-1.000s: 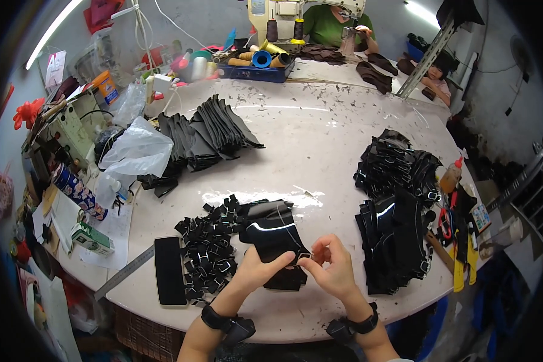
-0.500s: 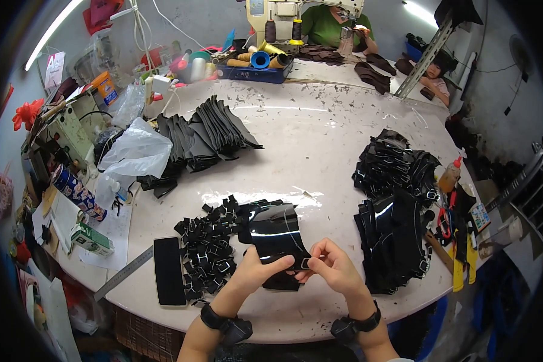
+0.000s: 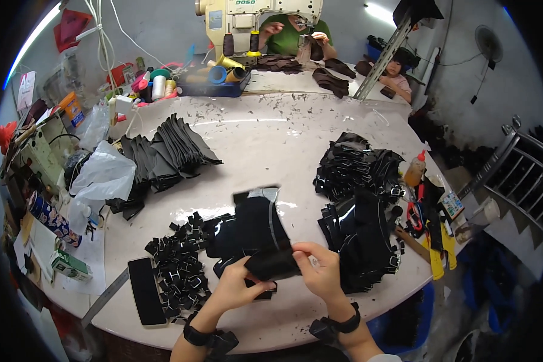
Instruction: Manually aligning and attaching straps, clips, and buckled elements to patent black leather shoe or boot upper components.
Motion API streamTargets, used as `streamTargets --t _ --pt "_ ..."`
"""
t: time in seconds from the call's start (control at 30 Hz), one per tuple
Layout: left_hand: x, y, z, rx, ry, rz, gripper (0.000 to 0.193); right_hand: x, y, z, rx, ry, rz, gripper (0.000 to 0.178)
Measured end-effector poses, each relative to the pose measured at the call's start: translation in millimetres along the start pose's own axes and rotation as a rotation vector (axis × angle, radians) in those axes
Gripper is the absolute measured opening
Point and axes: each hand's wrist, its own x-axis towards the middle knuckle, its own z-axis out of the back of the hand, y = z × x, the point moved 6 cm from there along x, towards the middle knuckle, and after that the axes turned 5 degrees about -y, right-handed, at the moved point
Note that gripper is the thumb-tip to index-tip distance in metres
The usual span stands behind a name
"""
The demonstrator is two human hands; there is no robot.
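Between my hands is a glossy black leather piece [image 3: 260,226], raised over more black pieces on the table. Its near edge is folded up. My left hand [image 3: 238,285] grips the near left corner, thumb and fingers closed around it. The right hand [image 3: 318,268] pinches the right edge between thumb and fingers. To the left lies a heap of small black straps with metal buckles [image 3: 178,262]. Stacked black leather pieces with buckles [image 3: 362,241] lie to the right of my right hand. Whatever is under the folded edge is hidden.
A black phone [image 3: 145,291] and a metal ruler [image 3: 105,298] lie left. Grey-black pieces [image 3: 169,151] are stacked farther back, beside a plastic bag [image 3: 105,172]. At right are a glue bottle [image 3: 415,169] and yellow-handled tool [image 3: 437,253]. Another person works at a sewing machine [image 3: 244,24].
The view has swung right, so the table's things appear farther left. My hands have turned the leather piece's near edge up, and the right hand has moved onto its right edge.
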Motion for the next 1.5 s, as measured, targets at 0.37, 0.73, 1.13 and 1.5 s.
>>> streamTargets --t 0.37,0.73,1.13,1.5 --pt "1 16 71 0.415 -0.611 -0.106 0.012 -17 19 168 -0.592 -0.766 0.052 0.014" --pt "-5 45 95 0.798 -0.74 -0.066 0.023 -15 32 133 -1.164 -0.545 0.106 0.01" --pt "3 59 81 1.028 -0.717 -0.064 0.009 -5 42 -28 -0.482 0.115 0.426 0.006" --pt "0 28 90 0.376 -0.768 -0.128 0.018 -9 7 -42 -0.416 0.206 0.381 0.005"
